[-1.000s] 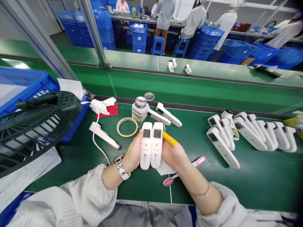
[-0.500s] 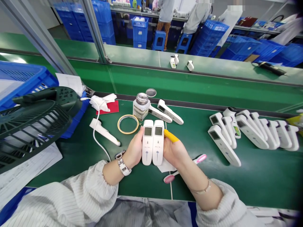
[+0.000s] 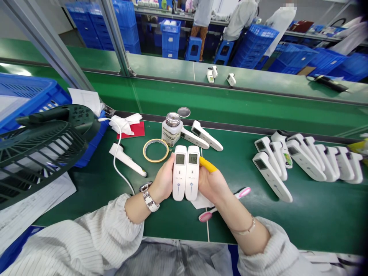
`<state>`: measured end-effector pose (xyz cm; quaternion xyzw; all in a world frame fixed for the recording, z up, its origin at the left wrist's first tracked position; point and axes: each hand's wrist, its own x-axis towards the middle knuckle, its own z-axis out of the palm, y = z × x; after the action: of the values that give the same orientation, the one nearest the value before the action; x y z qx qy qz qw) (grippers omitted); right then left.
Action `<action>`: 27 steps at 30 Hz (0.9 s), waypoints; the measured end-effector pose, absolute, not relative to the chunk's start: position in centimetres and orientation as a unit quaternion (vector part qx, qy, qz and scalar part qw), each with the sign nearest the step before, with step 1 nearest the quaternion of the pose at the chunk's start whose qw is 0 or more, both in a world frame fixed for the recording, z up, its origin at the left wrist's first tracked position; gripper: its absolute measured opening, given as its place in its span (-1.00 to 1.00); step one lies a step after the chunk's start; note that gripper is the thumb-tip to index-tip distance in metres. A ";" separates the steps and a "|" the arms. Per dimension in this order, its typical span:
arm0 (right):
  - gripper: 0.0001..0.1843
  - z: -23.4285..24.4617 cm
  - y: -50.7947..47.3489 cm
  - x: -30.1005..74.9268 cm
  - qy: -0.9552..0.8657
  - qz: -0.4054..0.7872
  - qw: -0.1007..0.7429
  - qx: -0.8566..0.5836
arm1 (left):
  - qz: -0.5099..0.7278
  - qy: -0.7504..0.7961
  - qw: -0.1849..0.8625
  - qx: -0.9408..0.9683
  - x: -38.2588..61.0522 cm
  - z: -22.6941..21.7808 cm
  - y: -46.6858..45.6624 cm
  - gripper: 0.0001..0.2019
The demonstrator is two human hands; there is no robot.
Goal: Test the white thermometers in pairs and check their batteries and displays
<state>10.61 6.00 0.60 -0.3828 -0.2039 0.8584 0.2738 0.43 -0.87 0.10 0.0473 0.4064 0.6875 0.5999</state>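
Fingers: left hand (image 3: pixel 162 183) is wrapped around the left thermometer (image 3: pixel 179 172), thumb along its edge; right hand (image 3: pixel 211 184) is clamped on the right thermometer (image 3: pixel 192 172), with a yellow finger cot (image 3: pixel 208 165) on one fingertip. Both units are held side by side, touching, screens up and lit, just above the green mat (image 3: pixel 301 222) at centre, close to the body. Left to right across the bench: blue crate (image 3: pixel 34 92) at the far left with a dark fan guard (image 3: pixel 40 149) in front of it, papers (image 3: pixel 31 203) under that. Then a white cloth (image 3: pixel 122 124) on a red pad (image 3: pixel 138 131), a corded white probe (image 3: pixel 126 161) lying on the mat, a tape ring (image 3: pixel 155 150) flat just left of the held units. Behind the units is a solvent dispenser bottle (image 3: pixel 171 132) with a metal top, and two loose thermometers (image 3: pixel 201 136) lie beside it, angled. A wristwatch (image 3: pixel 148 197) is on the left wrist, a thin bracelet (image 3: pixel 247 230) on the right. A pink-tipped brush (image 3: pixel 224 205) lies under the right forearm, on a white slip. Further right, a row of thermometers (image 3: pixel 307 161) lies packed and overlapping, well apart from the hands. Conveyor belt (image 3: pixel 244 107) runs behind; other people stand at the far benches.
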 end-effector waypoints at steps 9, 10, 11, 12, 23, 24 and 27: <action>-0.54 0.5 6.2 11.5 -0.289 0.874 0.267 -0.286 | 0.726 0.380 0.570 0.052 0.2 -0.1 -0.8 -0.81; -0.53 0.5 6.3 11.6 -0.295 0.872 0.265 -0.287 | 0.729 0.379 0.567 0.062 0.1 -0.1 -0.8 -0.84; -0.53 0.5 6.3 11.6 -0.299 0.870 0.265 -0.289 | 0.730 0.379 0.565 0.069 0.1 -0.1 -0.9 -0.85; -0.53 0.5 6.4 11.5 -0.304 0.868 0.266 -0.288 | 0.729 0.380 0.565 0.074 0.1 -0.1 -0.9 -0.83; -0.53 0.5 6.3 11.5 -0.328 0.853 0.276 -0.298 | 0.683 0.386 0.607 0.125 0.0 0.2 -0.8 -0.66; -0.53 0.5 6.3 11.5 -0.328 0.852 0.275 -0.301 | 0.683 0.386 0.608 0.124 0.0 0.3 -0.8 -0.66; -0.55 0.5 6.3 11.5 -0.326 0.852 0.274 -0.303 | 0.687 0.384 0.607 0.113 -0.1 0.4 -0.9 -0.67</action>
<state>11.52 6.29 0.54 -0.3034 -0.3261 0.8524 0.2739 -0.06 -0.91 0.44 0.1130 0.3835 0.6871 0.6066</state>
